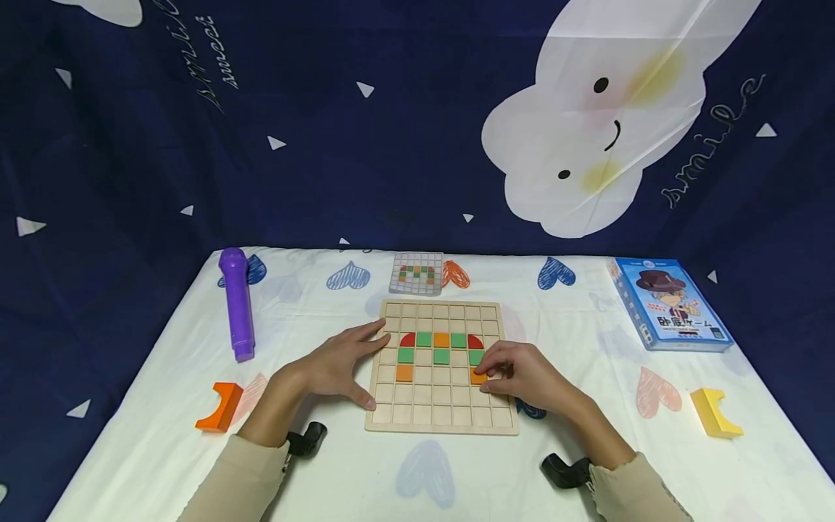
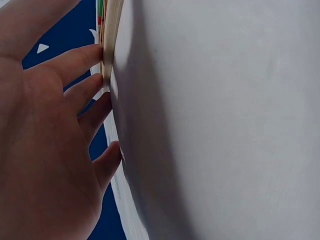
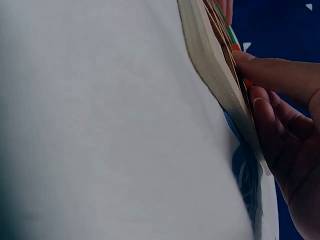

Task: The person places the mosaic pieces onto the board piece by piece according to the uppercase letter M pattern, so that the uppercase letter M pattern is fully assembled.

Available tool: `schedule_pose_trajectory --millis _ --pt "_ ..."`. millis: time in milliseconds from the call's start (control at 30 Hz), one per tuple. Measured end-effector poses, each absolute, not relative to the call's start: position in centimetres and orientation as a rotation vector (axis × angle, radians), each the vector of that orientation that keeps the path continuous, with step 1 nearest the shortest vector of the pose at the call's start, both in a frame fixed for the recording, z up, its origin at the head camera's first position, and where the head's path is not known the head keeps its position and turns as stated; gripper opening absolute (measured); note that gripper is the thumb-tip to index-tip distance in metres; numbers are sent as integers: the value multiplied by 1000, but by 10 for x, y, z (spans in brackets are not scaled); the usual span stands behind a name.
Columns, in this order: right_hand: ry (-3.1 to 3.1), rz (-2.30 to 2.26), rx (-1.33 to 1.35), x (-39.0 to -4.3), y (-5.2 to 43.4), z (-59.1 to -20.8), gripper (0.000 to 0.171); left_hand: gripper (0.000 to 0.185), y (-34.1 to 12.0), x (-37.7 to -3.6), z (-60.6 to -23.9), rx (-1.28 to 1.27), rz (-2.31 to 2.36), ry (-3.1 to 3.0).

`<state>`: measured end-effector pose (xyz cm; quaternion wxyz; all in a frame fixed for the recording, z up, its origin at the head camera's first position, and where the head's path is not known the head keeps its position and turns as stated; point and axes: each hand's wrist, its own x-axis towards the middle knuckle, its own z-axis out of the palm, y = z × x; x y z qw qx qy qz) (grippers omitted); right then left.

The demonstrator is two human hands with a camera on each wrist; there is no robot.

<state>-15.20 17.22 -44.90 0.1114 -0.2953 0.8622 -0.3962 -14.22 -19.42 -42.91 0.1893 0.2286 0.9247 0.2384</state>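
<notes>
Right hand (image 1: pixel 522 377) pinching a small orange square tile (image 1: pixel 478 376) on the gridded wooden board (image 1: pixel 442 420), mid-table.
Left hand (image 1: pixel 339 362), fingers flat, steadies the board's left edge; a nudge could likely dislodge neighbouring tiles.

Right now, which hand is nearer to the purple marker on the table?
Left. The left hand rests at the wooden board's left edge, on the side toward the purple marker. The right hand lies over the board's right part, farther away.
</notes>
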Motion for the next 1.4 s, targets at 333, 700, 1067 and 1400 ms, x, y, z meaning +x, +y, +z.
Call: schedule_pose_trajectory --millis 333,700,1067,1400 --pt "2501 -1183 -867 -151 172 -450 15 115 -196 -141 -430 650 673 2603" --pt "2504 -1184 -830 -151 172 -450 15 115 -194 -141 -430 657 675 2601" --pt "2497 -1201 -831 -150 172 -452 16 116 -195 -142 -431 651 664 2608" --pt "2536 -1278 -840 -149 184 -452 20 112 -196 -139 -428 629 721 2591"
